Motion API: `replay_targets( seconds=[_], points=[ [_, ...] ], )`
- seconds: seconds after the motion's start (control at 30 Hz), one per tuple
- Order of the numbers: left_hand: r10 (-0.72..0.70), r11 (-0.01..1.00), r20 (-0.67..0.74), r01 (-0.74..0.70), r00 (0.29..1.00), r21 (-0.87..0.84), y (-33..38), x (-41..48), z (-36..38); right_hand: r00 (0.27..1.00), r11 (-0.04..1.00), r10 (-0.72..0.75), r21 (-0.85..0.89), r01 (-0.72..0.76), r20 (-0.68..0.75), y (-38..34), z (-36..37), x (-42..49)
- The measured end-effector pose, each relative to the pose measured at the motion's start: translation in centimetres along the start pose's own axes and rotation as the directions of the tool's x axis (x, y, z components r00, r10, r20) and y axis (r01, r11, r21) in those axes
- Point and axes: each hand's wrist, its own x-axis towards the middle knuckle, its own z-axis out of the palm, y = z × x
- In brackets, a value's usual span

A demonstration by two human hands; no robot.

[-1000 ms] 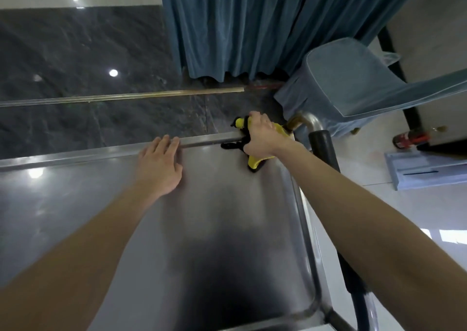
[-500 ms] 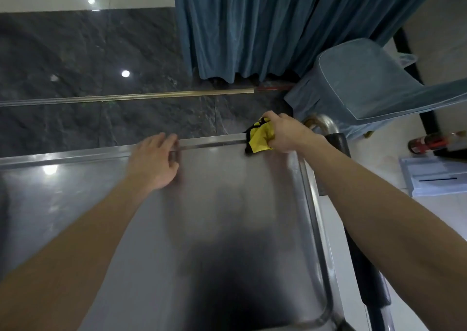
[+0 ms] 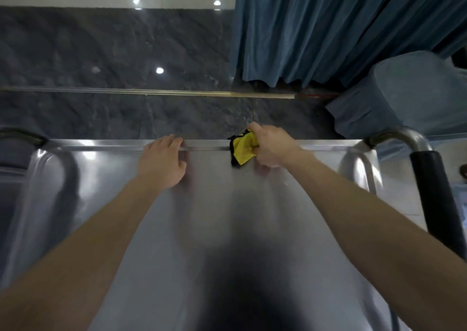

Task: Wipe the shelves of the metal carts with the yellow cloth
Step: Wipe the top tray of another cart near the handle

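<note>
The metal cart's top shelf (image 3: 227, 217) fills the lower view, shiny steel with a raised far rim (image 3: 209, 145). My right hand (image 3: 271, 147) grips the bunched yellow cloth (image 3: 242, 150), which has a black edge, and holds it against the far rim near its middle. My left hand (image 3: 163, 162) rests on the shelf just left of the cloth, its fingers lying over the rim. Both forearms reach across the shelf from the near side.
The cart's curved handle with a black grip (image 3: 429, 179) rises at the right; another handle end (image 3: 22, 136) shows at the far left. Beyond the rim are dark marble floor (image 3: 113, 52), a blue curtain (image 3: 328, 27) and a blue-covered chair (image 3: 404, 95).
My right hand has slid the cloth leftward along the far rim, from the right corner toward the middle. The view has swung so both cart ends show. My left hand stays on the rim.
</note>
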Motion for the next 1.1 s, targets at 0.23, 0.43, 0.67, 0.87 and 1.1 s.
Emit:
replay_targets(
  seconds=[0.23,0.43,0.67,0.87,1.1],
  points=[
    [0.006,0.995,-0.032,-0.003,0.999,0.098,-14.3,-2.3,-0.9,0.996,0.996,-0.078,-0.049,0.076,-0.040,-15.5,2.5,5.7],
    [0.099,0.972,-0.195,-0.053,0.976,0.228,-24.5,-6.9,-4.6,0.979,0.979,-0.202,-0.016,0.202,-0.031,-30.7,3.8,11.3],
    [-0.117,0.993,-0.288,0.116,0.950,-0.021,-33.0,-11.2,-5.8,0.977,0.973,-0.211,0.088,0.214,-0.035,-42.9,4.9,15.4],
    [-0.223,0.924,-0.362,0.077,0.905,-0.376,-34.0,-12.7,-2.9,0.990,0.947,-0.106,0.293,0.130,-0.097,-47.2,6.1,16.4],
    [-0.317,0.854,-0.360,0.099,0.877,-0.511,-33.8,-12.7,-2.7,0.951,0.955,0.006,0.283,0.086,-0.310,-43.8,6.2,13.3]
  ],
)
